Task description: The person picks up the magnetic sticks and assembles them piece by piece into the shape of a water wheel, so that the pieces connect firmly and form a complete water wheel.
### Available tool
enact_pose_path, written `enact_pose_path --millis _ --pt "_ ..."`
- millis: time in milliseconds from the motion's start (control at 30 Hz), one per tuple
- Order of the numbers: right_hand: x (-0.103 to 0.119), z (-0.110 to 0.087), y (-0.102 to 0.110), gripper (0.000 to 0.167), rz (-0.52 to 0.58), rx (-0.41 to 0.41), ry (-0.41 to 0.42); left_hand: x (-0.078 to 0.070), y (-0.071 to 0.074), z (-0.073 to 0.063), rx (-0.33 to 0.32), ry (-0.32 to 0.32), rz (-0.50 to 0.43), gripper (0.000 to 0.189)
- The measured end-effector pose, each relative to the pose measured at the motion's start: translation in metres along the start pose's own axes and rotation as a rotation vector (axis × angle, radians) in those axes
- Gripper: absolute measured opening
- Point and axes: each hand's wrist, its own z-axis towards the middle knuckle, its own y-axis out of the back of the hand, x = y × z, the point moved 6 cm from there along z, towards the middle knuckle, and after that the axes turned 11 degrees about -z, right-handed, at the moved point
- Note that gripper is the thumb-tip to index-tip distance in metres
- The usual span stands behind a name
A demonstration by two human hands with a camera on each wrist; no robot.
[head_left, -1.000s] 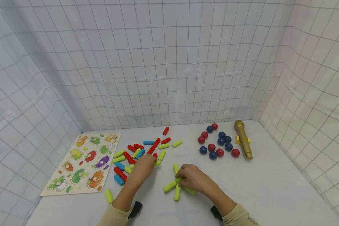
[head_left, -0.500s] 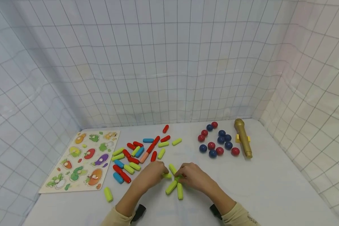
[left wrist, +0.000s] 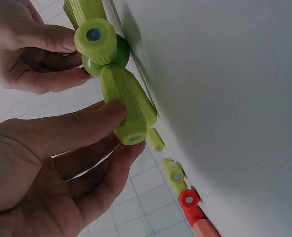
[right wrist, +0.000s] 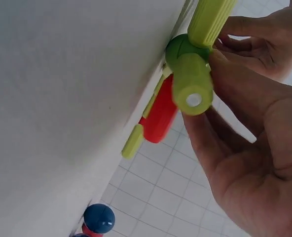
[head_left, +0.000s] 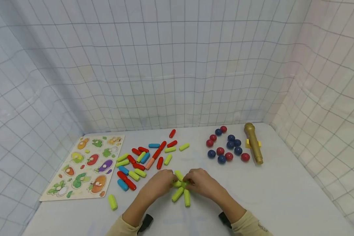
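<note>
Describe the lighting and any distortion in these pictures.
Head view: bright, with faint glints on the navy balls; the backdrop grid bends, whether from lens or cloth I cannot tell. Left wrist view: dimmer, a soft shadow on the tabletop beside the green ball. Right wrist view: also dim, tabletop shaded near the held lime stick.

green ball (left wrist: 122, 52) partly hidden behind light-green sticks (left wrist: 99, 48), right sleeve (head_left: 247, 224) cut off by bottom edge, its lettering (head_left: 262, 226) unreadably small
</note>
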Motion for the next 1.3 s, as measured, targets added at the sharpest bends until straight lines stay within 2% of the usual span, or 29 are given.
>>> enact_pose_path --millis 167,300,467,567,667,733,900,967,1100,1300 --pt "-0.006 -0.001 0.002 0.019 -0.009 0.065 -0.048 0.008 0.007 -0.005 -0.001 0.099 -0.042 0.012" --pt "-0.007 -0.001 -0.001 0.019 0.012 0.122 -0.072 0.009 0.009 -0.007 -0.002 0.137 -0.046 0.017" --pt "-0.007 0.0 -0.004 0.017 0.03 0.114 -0.068 0.002 0.004 -0.003 0.008 0.108 -0.049 0.028" --pt "-0.007 0.0 -0.005 0.016 0.036 0.101 -0.06 -0.005 -0.003 0.0 0.034 0.061 -0.028 0.027" --pt "-0.012 0.001 -0.003 0.019 0.063 0.097 -0.066 -0.009 -0.008 0.002 0.046 0.041 0.006 0.025" --pt "-0.023 0.0 0.005 0.02 0.044 0.053 -0.099 -0.012 -0.009 0.002 0.036 0.038 0.02 0.025" --pt "-0.074 -0.011 0.042 0.019 -0.214 -0.214 -0.297 -0.018 -0.01 0.004 0.014 0.028 0.015 0.025" --pt "-0.092 -0.017 0.05 0.022 -0.266 -0.261 -0.371 -0.018 -0.011 0.005 0.012 0.033 0.01 0.026" --pt "-0.115 -0.024 0.051 0.03 -0.21 -0.2 -0.436 -0.019 -0.012 0.004 0.018 0.035 0.005 0.028" --pt "-0.122 -0.026 0.046 0.032 -0.155 -0.129 -0.466 -0.021 -0.013 0.005 0.022 -0.004 0.024 0.027"
